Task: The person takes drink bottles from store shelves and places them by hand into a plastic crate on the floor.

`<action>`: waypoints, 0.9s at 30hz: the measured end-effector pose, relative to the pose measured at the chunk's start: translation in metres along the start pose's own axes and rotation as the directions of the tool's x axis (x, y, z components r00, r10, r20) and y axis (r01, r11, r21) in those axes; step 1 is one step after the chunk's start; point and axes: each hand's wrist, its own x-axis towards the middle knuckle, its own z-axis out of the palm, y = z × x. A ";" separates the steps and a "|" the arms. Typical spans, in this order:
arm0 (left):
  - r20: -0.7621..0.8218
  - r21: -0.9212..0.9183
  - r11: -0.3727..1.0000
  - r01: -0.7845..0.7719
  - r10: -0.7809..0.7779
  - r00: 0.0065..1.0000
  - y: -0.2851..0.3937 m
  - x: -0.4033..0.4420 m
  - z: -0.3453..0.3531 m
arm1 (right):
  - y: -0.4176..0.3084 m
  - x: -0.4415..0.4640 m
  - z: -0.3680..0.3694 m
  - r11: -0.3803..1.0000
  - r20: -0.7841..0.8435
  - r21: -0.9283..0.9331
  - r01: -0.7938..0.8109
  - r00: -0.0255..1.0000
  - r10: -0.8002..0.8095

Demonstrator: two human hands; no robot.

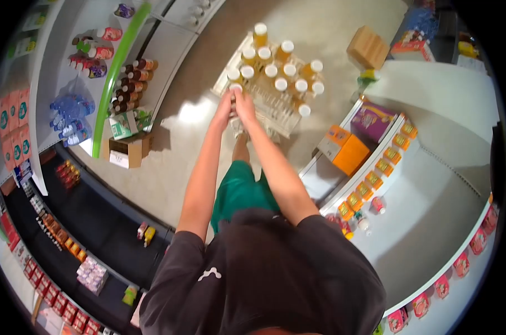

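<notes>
Fourteen or so white-capped bottles (pixel 285 51) stood in a loose cluster on a pale, ribbed platform (pixel 283 126) at the far middle of the floor. At its near left edge, one bottle (pixel 235 88) had both hands up against it: the left hand (pixel 224 108) and the right hand (pixel 243 106) met just on the near side of its cap, fingers narrow and bunched. Whether they truly gripped it, I could not tell.

The amber contents looked liquid, so I judged each bottle fairly heavy for its size, stiff-walled and smooth enough to slip in a damp palm. Glass or plastic, I could not make out; treating it as fragile seemed wise. The best hold, to my eye, was around the rounded body, not the plain white cap.

Near left, a cardboard box (pixel 126 153) stood dull and brown; to the right, an orange carton (pixel 353 159) showed crisp, square edges beside a shiny purple package (pixel 372 120).
</notes>
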 end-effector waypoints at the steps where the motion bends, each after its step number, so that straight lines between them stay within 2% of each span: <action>1: 0.033 -0.046 0.999 -0.015 0.016 0.999 -0.007 0.002 -0.002 | 0.008 0.006 -0.006 0.999 0.085 0.050 0.018 0.996 -0.022; 2: 0.044 -0.012 1.000 -0.001 0.002 0.999 -0.008 0.002 -0.003 | 0.002 0.002 -0.014 0.995 0.125 0.070 -0.067 0.990 0.058; 4: -0.028 -0.006 1.000 0.016 -0.016 0.999 -0.014 0.007 -0.001 | -0.014 -0.021 -0.032 0.988 0.060 -0.145 -0.047 0.997 0.056; 5: -0.057 -0.056 0.998 -0.008 0.005 0.998 -0.017 0.004 0.004 | -0.011 -0.029 -0.048 0.988 0.057 -0.147 -0.044 0.997 0.053; 7: -0.192 -0.118 0.991 -0.062 0.038 0.981 -0.015 -0.006 0.014 | -0.001 -0.039 -0.091 0.981 0.201 -0.177 -0.084 0.972 0.119; 8: -0.261 -0.132 0.986 -0.101 0.064 0.963 -0.020 -0.006 0.016 | -0.005 -0.052 -0.114 0.970 0.148 -0.162 -0.180 0.968 0.204; 9: -0.265 -0.133 0.985 -0.108 0.070 0.962 -0.033 -0.004 0.018 | -0.007 -0.065 -0.138 0.951 0.097 -0.138 -0.276 0.952 0.290; 10: -0.362 -0.213 0.964 -0.160 0.074 0.929 -0.050 0.002 0.021 | 0.001 -0.070 -0.167 0.915 0.106 0.080 -0.396 0.916 0.387; 11: -0.456 -0.285 0.934 -0.216 0.066 0.887 -0.067 0.009 0.025 | 0.010 -0.068 -0.194 0.818 0.140 0.290 -0.497 0.867 0.478; 12: -0.425 -0.496 0.853 -0.163 -0.075 0.902 -0.083 0.014 0.034 | 0.007 -0.067 -0.212 0.692 0.120 0.471 -0.548 0.817 0.565; 13: -0.314 -0.577 0.811 -0.095 -0.112 0.943 -0.098 0.013 0.047 | -0.001 -0.068 -0.221 0.707 0.036 0.497 -0.503 0.826 0.563; 14: -0.186 -0.550 0.835 0.025 -0.152 0.971 -0.106 0.009 0.065 | -0.013 -0.069 -0.225 0.724 -0.051 0.517 -0.456 0.828 0.558; 17: 0.094 -0.470 0.866 0.171 -0.144 0.985 -0.116 -0.003 0.122 | -0.059 -0.061 -0.212 0.748 -0.055 0.509 -0.426 0.851 0.522; 18: 0.094 -0.485 0.856 0.178 -0.151 0.984 -0.116 -0.004 0.137 | -0.058 -0.048 -0.211 0.751 -0.062 0.497 -0.434 0.846 0.530; 20: 0.174 -0.312 0.934 0.173 -0.122 0.977 -0.117 -0.006 0.161 | -0.056 -0.022 -0.209 0.856 0.015 0.229 -0.462 0.881 0.472; 21: 0.171 -0.333 0.926 0.176 -0.124 0.977 -0.115 -0.011 0.171 | -0.047 -0.010 -0.215 0.857 0.012 0.209 -0.472 0.877 0.480; 23: 0.193 -0.346 0.918 0.192 -0.130 0.973 -0.108 -0.020 0.182 | -0.031 0.002 -0.222 0.905 -0.026 0.021 -0.426 0.904 0.426; 24: 0.190 -0.368 0.913 0.176 -0.111 0.976 -0.110 -0.022 0.179 | -0.034 -0.003 -0.222 0.909 -0.021 -0.005 -0.417 0.909 0.417; 27: 0.155 -0.111 0.994 -0.009 0.026 0.988 -0.130 -0.035 0.169 | -0.037 -0.044 -0.227 0.936 -0.050 -0.025 -0.350 0.936 0.349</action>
